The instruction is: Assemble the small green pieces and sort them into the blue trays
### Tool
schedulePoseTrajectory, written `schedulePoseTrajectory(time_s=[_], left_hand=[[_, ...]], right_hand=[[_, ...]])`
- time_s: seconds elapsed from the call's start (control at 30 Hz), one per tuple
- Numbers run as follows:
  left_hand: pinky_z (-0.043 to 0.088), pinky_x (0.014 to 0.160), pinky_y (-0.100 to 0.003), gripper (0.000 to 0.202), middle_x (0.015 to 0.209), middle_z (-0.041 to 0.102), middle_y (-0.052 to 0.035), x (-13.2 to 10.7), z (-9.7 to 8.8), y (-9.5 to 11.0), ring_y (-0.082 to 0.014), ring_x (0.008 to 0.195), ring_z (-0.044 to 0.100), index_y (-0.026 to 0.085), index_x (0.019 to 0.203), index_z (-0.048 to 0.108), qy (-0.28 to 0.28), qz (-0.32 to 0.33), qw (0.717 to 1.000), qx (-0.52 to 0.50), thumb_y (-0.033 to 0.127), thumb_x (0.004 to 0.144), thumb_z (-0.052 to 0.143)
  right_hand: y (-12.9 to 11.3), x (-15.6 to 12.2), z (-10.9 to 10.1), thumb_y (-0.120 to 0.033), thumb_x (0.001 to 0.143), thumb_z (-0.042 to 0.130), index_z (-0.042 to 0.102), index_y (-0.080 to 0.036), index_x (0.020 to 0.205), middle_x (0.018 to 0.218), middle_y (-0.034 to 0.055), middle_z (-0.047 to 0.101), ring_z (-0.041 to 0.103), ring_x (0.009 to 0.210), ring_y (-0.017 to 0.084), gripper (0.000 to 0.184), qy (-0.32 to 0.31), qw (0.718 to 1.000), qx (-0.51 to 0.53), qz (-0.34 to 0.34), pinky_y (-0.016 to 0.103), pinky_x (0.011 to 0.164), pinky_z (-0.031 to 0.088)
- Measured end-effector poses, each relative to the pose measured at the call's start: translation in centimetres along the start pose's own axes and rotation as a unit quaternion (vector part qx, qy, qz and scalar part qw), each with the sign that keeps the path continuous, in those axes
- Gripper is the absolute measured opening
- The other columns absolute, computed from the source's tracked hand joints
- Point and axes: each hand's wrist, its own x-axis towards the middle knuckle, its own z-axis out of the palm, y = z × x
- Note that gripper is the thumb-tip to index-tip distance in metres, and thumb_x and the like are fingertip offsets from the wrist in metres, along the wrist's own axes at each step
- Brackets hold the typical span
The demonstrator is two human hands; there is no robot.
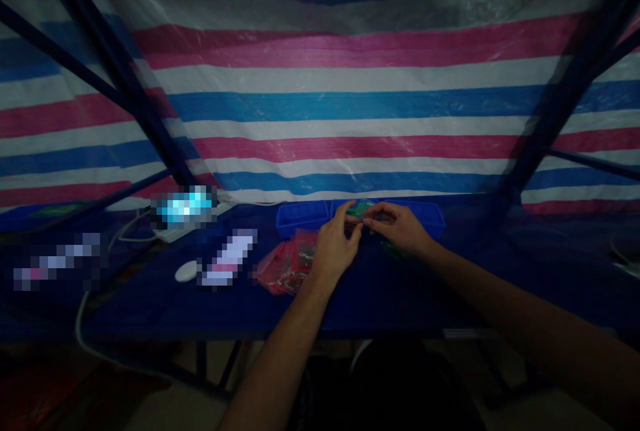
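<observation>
My left hand [336, 243] and my right hand [397, 225] meet over the far middle of a dark blue table [410, 297]. Both pinch a small green packet [361, 209] between their fingertips. The packet is dim and its contents are hard to make out. Just behind the hands stand low blue trays [300, 216]. A pile of red transparent packets [285, 263] lies on the table to the left of my left hand. More green material [395, 251] shows under my right wrist.
A small white round object [187, 271] lies left of the red pile, with a white power strip and cables [131, 231] further left. A striped pink, white and blue tarpaulin [350, 97] hangs behind the table. Dark poles [115, 57] slant at both sides.
</observation>
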Motion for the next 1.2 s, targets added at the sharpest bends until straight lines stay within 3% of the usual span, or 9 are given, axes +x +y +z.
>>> schedulePoseTrajectory(time_s=[0.27, 0.53, 0.8, 0.97, 1.1, 1.2], left_hand=[[0.06, 0.092, -0.039, 0.047, 0.106, 0.076, -0.0059, 0.0, 0.1, 0.0, -0.0219, 0.096, 0.075, 0.025, 0.139, 0.05, -0.005, -0.001, 1.0, -0.013, 0.017, 0.094, 0.062], [0.059, 0.093, -0.041, 0.051, 0.109, 0.075, -0.0082, -0.1, 0.3, -0.3, -0.024, 0.1, 0.074, 0.024, 0.143, 0.044, -0.035, 0.009, 0.999, 0.0, 0.017, 0.095, 0.06], [0.058, 0.094, -0.04, 0.05, 0.109, 0.074, -0.0089, 0.0, 0.4, -0.4, -0.0234, 0.1, 0.074, 0.023, 0.143, 0.045, -0.019, -0.002, 1.0, -0.018, 0.018, 0.096, 0.06], [0.059, 0.085, -0.035, 0.059, 0.103, 0.075, -0.0072, -0.1, 0.2, -0.2, -0.0214, 0.091, 0.074, 0.024, 0.148, 0.041, 0.007, -0.023, 0.999, -0.03, 0.022, 0.094, 0.065], [0.059, 0.076, -0.033, 0.047, 0.089, 0.076, -0.0051, -0.1, 0.1, -0.1, -0.0207, 0.079, 0.073, 0.023, 0.138, 0.055, 0.022, -0.078, 0.996, -0.03, 0.035, 0.094, 0.066], [0.059, 0.072, -0.03, 0.039, 0.09, 0.077, -0.0072, 0.1, 0.4, -0.3, -0.0187, 0.077, 0.073, 0.02, 0.12, 0.069, 0.004, -0.123, 0.981, -0.15, 0.05, 0.099, 0.055]], right_hand=[[0.0, -0.1, -0.1, -0.048, 0.078, 0.081, 0.071, -0.02, 0.099, 0.094, 0.0053, 0.075, 0.07, 0.074, 0.018, 0.036, 0.0, 1.0, -0.002, 0.008, 0.035, 0.074, 0.059], [0.3, 0.1, -0.5, -0.049, 0.077, 0.082, 0.076, -0.021, 0.102, 0.101, 0.0063, 0.077, 0.071, 0.081, 0.019, 0.038, -0.019, 1.0, -0.015, 0.012, 0.038, 0.082, 0.059], [0.3, 0.3, -0.7, -0.048, 0.074, 0.085, 0.077, -0.018, 0.099, 0.095, 0.0074, 0.077, 0.07, 0.074, 0.018, 0.039, 0.013, 1.0, -0.012, 0.018, 0.036, 0.075, 0.058], [0.5, 0.4, -0.6, -0.048, 0.069, 0.088, 0.077, -0.019, 0.093, 0.089, 0.0064, 0.078, 0.071, 0.075, 0.019, 0.039, 0.036, 0.999, 0.001, 0.031, 0.034, 0.073, 0.058], [0.2, 0.2, -0.6, -0.046, 0.07, 0.089, 0.077, -0.02, 0.096, 0.092, 0.0071, 0.079, 0.074, 0.082, 0.022, 0.039, 0.068, 0.997, 0.001, 0.024, 0.036, 0.08, 0.059], [-0.6, -0.2, -0.7, -0.046, 0.077, 0.084, 0.078, -0.022, 0.1, 0.094, 0.0071, 0.079, 0.074, 0.086, 0.024, 0.034, 0.065, 0.996, -0.065, -0.022, 0.04, 0.083, 0.059]])
